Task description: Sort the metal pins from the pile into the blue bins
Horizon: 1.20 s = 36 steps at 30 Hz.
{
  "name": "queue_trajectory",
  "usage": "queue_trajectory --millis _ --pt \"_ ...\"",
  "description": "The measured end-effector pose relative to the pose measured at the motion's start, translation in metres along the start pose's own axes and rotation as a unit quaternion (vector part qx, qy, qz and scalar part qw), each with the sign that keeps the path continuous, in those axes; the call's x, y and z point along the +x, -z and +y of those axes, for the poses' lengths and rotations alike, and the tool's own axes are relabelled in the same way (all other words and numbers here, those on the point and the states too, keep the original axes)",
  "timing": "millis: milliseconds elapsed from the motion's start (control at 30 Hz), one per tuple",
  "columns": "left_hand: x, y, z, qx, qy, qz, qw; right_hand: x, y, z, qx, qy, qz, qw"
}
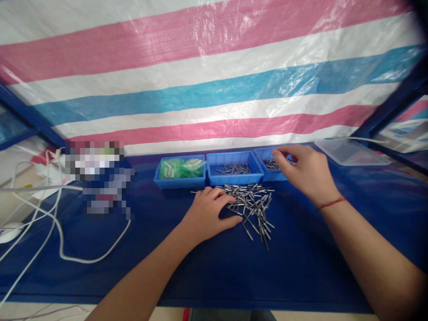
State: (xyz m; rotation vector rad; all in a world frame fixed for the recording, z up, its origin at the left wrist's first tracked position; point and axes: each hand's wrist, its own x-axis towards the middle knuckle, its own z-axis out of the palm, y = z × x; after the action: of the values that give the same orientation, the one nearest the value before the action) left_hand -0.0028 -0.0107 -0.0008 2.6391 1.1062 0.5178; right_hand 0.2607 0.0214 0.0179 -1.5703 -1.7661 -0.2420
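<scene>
A loose pile of blind rivets (pixel 256 207) with long thin pins lies on the blue table. At the pile's left edge rests my left hand (pixel 209 214), palm down, its thumb stretched away from the slightly bent fingers. Over the right blue bin (pixel 277 175) hangs my right hand (pixel 307 171), thumb and forefinger bent toward each other in a pinch. Whatever is between those fingertips cannot be made out. Several rivets show inside this bin, partly covered by the hand. More rivets lie in the middle blue bin (pixel 234 179), behind the pile.
The left blue bin (pixel 180 183) holds green plastic packets (pixel 177 168). White cables (pixel 62 240) trail over the table's left side, near a blurred patch. A clear plastic lid (pixel 351 153) lies at the back right. A striped sheet (pixel 214 89) hangs behind the table.
</scene>
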Motion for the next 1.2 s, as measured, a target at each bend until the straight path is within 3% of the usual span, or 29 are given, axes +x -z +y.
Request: queue_trajectory --millis 133,400,667,800,900,1000,1200 --pt "0.001 -0.002 0.002 0.038 -0.011 -0.015 0.999 -0.006 0.003 -0.026 0.054 0.064 -0.008 0.996" --pt "0.003 -0.006 -0.003 0.096 0.006 0.0 0.995 -0.02 0.0 -0.064 0.143 0.165 -0.137 0.966" --pt "0.003 -0.006 -0.005 0.1 0.023 0.015 0.995 -0.025 -0.006 -0.066 0.156 0.188 -0.194 0.95" --pt "0.005 -0.004 -0.009 -0.003 0.061 0.046 0.997 -0.026 -0.009 -0.066 0.167 0.193 -0.216 0.943" --pt "0.006 -0.002 -0.011 -0.127 0.066 0.08 0.986 -0.027 -0.011 -0.07 0.218 0.166 -0.225 0.935" --pt "0.007 -0.002 -0.008 -0.221 0.077 0.106 0.966 -0.03 -0.012 -0.077 0.277 0.095 -0.207 0.933" --pt "0.007 -0.002 -0.002 -0.282 0.09 0.135 0.946 -0.036 -0.017 -0.082 0.371 -0.003 -0.19 0.909"
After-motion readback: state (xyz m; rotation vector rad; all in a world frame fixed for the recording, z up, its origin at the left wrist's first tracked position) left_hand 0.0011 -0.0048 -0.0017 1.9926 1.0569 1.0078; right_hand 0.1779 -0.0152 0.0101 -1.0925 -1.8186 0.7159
